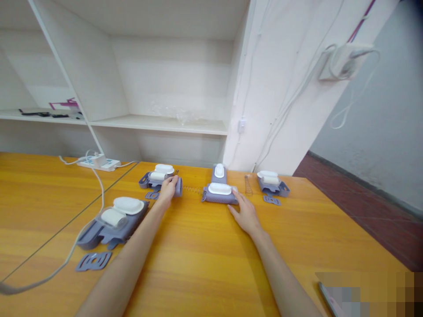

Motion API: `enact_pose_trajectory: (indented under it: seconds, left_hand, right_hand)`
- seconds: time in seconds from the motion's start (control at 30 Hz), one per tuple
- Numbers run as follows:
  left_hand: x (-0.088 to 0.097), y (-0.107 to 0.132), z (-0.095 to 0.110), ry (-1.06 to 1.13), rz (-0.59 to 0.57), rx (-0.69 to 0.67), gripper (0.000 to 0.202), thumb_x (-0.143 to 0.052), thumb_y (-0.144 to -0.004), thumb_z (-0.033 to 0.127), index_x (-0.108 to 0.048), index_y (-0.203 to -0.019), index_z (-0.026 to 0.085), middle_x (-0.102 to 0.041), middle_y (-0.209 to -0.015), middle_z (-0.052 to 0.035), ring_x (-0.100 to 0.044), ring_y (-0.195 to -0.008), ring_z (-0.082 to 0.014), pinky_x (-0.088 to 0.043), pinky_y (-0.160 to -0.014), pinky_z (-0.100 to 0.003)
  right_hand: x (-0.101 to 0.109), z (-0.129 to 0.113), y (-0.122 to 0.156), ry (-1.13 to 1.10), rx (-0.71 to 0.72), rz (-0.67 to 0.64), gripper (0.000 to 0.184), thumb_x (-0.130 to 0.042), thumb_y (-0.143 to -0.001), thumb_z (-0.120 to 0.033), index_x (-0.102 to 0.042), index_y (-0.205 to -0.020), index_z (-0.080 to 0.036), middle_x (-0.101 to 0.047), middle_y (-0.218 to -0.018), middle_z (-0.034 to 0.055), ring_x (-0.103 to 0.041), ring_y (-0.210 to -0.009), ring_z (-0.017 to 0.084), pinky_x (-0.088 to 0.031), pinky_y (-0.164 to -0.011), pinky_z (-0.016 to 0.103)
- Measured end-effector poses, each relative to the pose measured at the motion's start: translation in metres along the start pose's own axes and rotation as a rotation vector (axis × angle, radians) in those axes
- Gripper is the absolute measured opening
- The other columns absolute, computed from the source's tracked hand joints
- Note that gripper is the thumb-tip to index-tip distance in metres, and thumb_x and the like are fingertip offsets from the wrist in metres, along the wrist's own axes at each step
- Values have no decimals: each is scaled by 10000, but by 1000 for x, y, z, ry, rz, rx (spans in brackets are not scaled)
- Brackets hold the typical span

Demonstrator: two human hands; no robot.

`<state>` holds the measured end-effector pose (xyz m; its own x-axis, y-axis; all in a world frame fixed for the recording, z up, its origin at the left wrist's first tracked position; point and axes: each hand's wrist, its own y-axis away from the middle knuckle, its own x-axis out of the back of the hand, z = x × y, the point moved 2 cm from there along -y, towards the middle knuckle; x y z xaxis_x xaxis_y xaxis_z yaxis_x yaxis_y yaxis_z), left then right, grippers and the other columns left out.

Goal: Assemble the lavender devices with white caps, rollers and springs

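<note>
My left hand (168, 190) is closed round a grey-purple plastic piece (179, 187), beside a grey-purple plastic set (145, 180) topped with white parts. My right hand (246, 213) has its fingers stretched out, the fingertips touching the right end of a grey-purple plastic part (220, 199) that carries a white oval bristled piece (220, 189). Behind that part lies another grey-purple piece with a white ribbed top (219, 170). A thin coil spring (192, 189) lies between my hands. Another spring (248, 185) is right of the middle part.
A similar set (272, 182) stands at the right, and a larger-looking one (115, 222) at the near left with a flat slotted plate (94, 261). A power strip (99, 163) trails a white cable across the table. Shelves (158, 122) rise behind. A phone-like object (327, 299) lies near right.
</note>
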<state>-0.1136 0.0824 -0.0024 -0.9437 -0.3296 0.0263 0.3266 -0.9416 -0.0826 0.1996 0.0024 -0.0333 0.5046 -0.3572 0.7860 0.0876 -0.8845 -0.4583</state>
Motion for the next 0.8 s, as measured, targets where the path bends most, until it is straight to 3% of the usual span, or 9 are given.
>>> enact_pose_trajectory:
  seconds: [0.13, 0.4, 0.53, 0.67, 0.8]
  left_hand:
    - [-5, 1, -7, -88, 1, -25, 421, -569, -690, 497, -652, -882, 132, -679, -897, -96, -589, -872, -220, -414, -773, -298]
    - [-31, 21, -3, -226, -176, -126, 352, -580, -706, 422, -659, -906, 144, -672, -1014, -128, -579, -992, -257, -371, -904, -336]
    - [-46, 33, -2, -244, -302, -137, 362, -556, -723, 442, -669, -900, 148, -683, -993, -124, -598, -961, -252, -387, -894, -334]
    - [-54, 39, -2, -240, -337, -146, 383, -527, -746, 450, -660, -927, 141, -674, -1012, -128, -587, -979, -249, -378, -906, -335]
    - [-55, 41, -3, -206, -358, -135, 374, -521, -756, 462, -659, -911, 152, -683, -974, -105, -598, -931, -228, -397, -878, -315]
  right_hand:
    - [1, -1, 0, -26, -2, 11, 535, -529, -802, -313, -406, -1320, -254, -501, -1298, 82, -454, -1201, 253, -353, -1001, 452]
    - [4, -5, -2, -180, -21, 31, 481, -642, -710, -353, -500, -1152, -225, -495, -1282, 84, -431, -1219, 254, -331, -1025, 426]
    - [5, -7, -2, -296, -75, 1, 654, -713, -630, -386, -430, -1197, -224, -523, -1215, 64, -494, -1141, 237, -382, -982, 397]
    - [6, -8, -1, -251, -93, -19, 906, -742, -589, -413, -298, -1356, -219, -449, -1282, 86, -453, -1184, 251, -362, -1006, 381]
    - [5, -12, -1, -190, -67, -78, 849, -725, -612, -444, -361, -1343, -213, -446, -1279, 93, -452, -1183, 265, -348, -1022, 384]
